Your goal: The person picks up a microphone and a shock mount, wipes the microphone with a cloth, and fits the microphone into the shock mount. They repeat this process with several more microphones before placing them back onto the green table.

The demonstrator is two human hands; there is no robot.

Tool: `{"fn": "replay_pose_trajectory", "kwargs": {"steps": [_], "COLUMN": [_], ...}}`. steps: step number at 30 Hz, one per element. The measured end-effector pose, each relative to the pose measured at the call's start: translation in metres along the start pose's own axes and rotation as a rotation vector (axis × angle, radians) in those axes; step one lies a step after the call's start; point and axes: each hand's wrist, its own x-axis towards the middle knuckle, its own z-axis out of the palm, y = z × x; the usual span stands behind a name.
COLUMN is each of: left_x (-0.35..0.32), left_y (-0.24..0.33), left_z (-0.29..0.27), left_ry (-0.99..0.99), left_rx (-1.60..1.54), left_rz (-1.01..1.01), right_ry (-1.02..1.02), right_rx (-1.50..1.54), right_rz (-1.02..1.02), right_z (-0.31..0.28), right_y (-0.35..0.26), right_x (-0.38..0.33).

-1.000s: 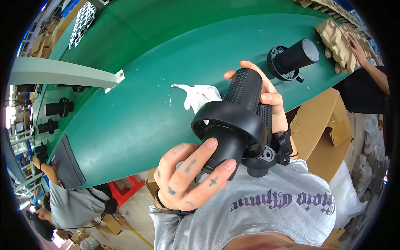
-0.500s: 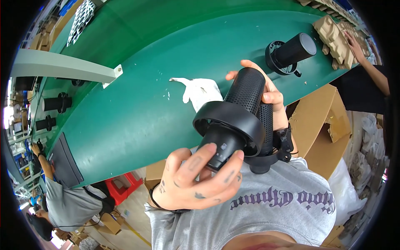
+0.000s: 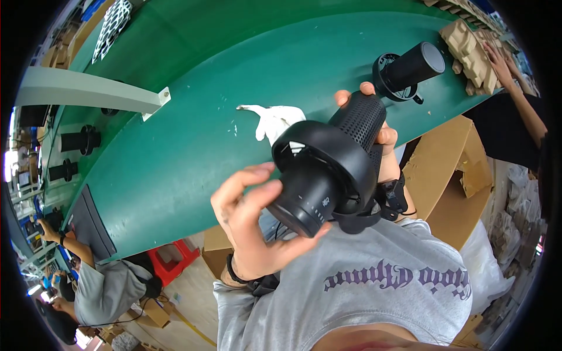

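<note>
A held microphone sits between the left hand and the right hand, with a cloth on the table just behind it. Farther back, to the right, a second microphone rests on the table, left of some trays. Beside the table's near edge, a stool stands left and a cardboard box right.

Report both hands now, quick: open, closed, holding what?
Left hand: open, fingers spread around the smooth end of the mic; contact unclear.
Right hand: closed, holding that mic by its mesh end.
</note>
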Motion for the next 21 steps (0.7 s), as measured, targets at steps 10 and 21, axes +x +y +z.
{"fn": "replay_pose_trajectory", "kwargs": {"steps": [10,21], "left_x": [-0.002,-0.008], "left_y": [-0.002,0.0], "left_z": [-0.005,-0.002], "left_ry": [-0.02,-0.009], "left_rx": [-0.052,0.165], "left_rz": [0.045,0.343], "right_ry": [-0.109,-0.054], "right_rx": [-0.086,-0.017], "right_rz": [-0.052,0.001], "right_z": [-0.016,0.005], "right_y": [0.003,0.004], "right_x": [0.0,0.002]}}
